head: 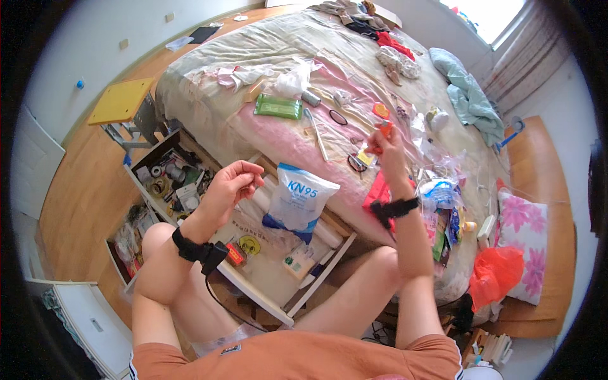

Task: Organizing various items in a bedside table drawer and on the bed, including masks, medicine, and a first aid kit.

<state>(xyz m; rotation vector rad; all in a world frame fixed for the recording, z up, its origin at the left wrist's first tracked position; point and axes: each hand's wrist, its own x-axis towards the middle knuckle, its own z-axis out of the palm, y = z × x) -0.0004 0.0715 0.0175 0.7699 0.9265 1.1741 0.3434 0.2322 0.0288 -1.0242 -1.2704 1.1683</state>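
My right hand (382, 141) is raised over the bed and grips a small orange-red object (386, 127) with a grey end, too small to name. My left hand (236, 183) hovers above the open drawer (266, 280), its fingers curled in and nothing visible in them. Just right of it, a white and blue KN95 mask bag (301, 199) stands in the drawer. Clear plastic rolls (327, 232) lie along the drawer's far side. Nearer me in the drawer are a small red packet (234, 254) and a pale box (298, 262).
On the bed (209, 109) lie a green wipes pack (278, 106), a white stick (317, 135), a dark hair band (338, 117) and a red bag (376, 190). Another open drawer (178, 175) full of small items is at left. A yellow-topped stool (121, 100) stands beyond it.
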